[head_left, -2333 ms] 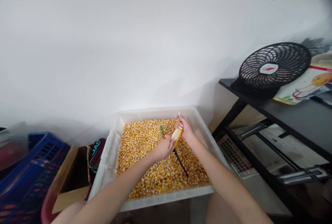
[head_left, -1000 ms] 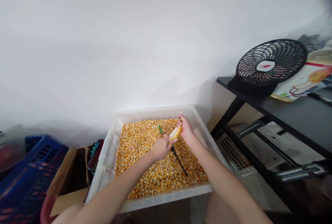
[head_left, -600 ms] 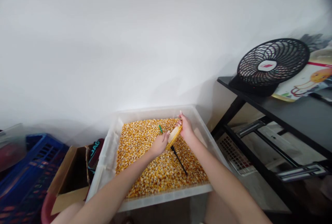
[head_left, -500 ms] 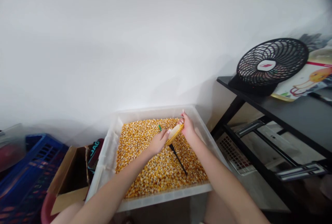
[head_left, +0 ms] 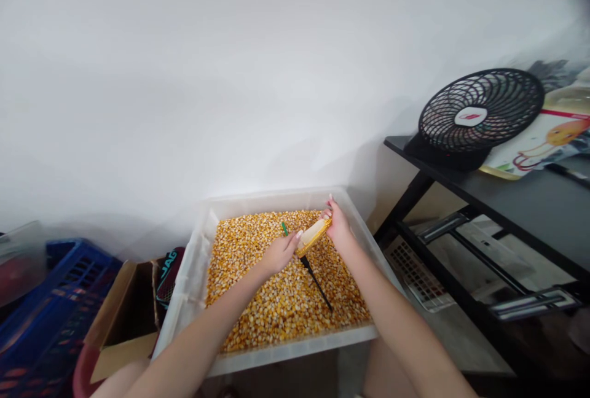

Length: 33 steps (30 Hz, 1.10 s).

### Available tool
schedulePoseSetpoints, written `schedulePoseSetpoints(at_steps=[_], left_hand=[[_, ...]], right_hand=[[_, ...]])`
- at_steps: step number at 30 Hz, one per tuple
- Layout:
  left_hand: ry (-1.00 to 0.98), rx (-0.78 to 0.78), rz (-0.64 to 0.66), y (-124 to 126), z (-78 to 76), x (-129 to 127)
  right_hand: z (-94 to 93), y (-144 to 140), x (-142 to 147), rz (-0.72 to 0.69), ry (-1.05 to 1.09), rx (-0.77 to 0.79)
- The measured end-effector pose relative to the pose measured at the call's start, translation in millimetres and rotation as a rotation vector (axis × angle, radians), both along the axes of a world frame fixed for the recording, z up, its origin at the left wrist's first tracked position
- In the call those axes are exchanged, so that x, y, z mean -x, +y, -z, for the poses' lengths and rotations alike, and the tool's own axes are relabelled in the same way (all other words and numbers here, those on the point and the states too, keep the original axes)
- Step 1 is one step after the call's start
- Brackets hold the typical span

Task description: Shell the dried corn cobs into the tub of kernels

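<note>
A translucent white tub (head_left: 193, 290) on the floor is filled with loose yellow corn kernels (head_left: 258, 287). Over its far middle I hold a corn cob (head_left: 314, 235), partly stripped, pale on top with yellow kernels along its lower side. My right hand (head_left: 340, 226) grips the cob's far end. My left hand (head_left: 279, 255) holds the near end, fingers pressing on it. A screwdriver (head_left: 313, 276) with a green handle tip and black shaft lies on the kernels under the cob.
A black fan (head_left: 479, 112) stands on a black table (head_left: 520, 201) to the right, beside a printed board (head_left: 548, 146). A keyboard (head_left: 415, 275) lies under the table. Left of the tub are a cardboard box (head_left: 122, 318) and a blue crate (head_left: 50, 306). A white wall is behind.
The cob has shifted slightly right and tilted up at its far end. My left hand slid from around the cob to its near end. The view moved a little.
</note>
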<state>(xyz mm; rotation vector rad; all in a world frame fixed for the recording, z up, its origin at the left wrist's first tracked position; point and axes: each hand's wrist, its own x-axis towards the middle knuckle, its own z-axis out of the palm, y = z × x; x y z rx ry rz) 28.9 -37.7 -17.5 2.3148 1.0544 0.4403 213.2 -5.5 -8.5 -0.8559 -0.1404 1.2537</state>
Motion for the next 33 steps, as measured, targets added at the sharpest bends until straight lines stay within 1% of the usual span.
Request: schedulePoseSetpoints(at_steps=[3, 5, 9, 11, 13, 15, 17, 18, 20, 22, 25, 27, 28, 31, 33], left_hand=[[0.035, -0.051, 0.022, -1, -4.4, 2], [0.054, -0.053, 0.018, -3, -3.9, 0], [0.042, -0.026, 0.009, -8, 4.4, -4], [-0.001, -0.025, -0.014, -7, 9.0, -6], [-0.093, 0.039, -0.040, -6, 12.0, -7], [-0.215, 0.197, -0.065, -3, 12.2, -7], [-0.315, 0.336, -0.080, 0, 9.3, -7], [-0.335, 0.350, -0.078, 2, 6.7, -6], [-0.293, 0.280, -0.057, 2, 0.2, -5], [-0.194, 0.198, -0.048, 0, -6.0, -5], [-0.074, 0.152, -0.094, -7, -10.3, -6], [-0.020, 0.110, -0.131, -10, -8.8, -8], [0.003, 0.085, -0.127, -11, -7.2, -8], [0.038, 0.025, -0.050, -9, -1.5, -8], [0.026, 0.018, -0.018, -5, 0.9, -7]], right_hand=[[0.5, 3, -11, 0.011, 0.054, 0.025], [2.3, 4, -15, 0.001, 0.074, 0.032], [5.7, 4, -13, -0.023, 0.106, 0.028], [6.1, 3, -10, -0.052, 0.112, 0.026], [5.5, 2, -8, -0.075, 0.114, 0.023], [4.0, 2, -9, -0.069, 0.125, 0.026], [2.0, 2, -12, -0.046, 0.139, 0.027], [1.0, 2, -14, -0.035, 0.142, 0.023], [-0.5, 2, -16, -0.025, 0.137, 0.011], [-1.3, 1, -15, -0.029, 0.123, 0.008], [-1.7, 0, -7, -0.029, 0.064, 0.006], [-2.0, -1, 0, -0.034, 0.002, -0.001], [-2.2, -2, 3, -0.042, -0.028, -0.005], [-2.8, -3, 7, -0.071, -0.061, -0.005], [-2.7, -3, 7, -0.087, -0.048, 0.007]])
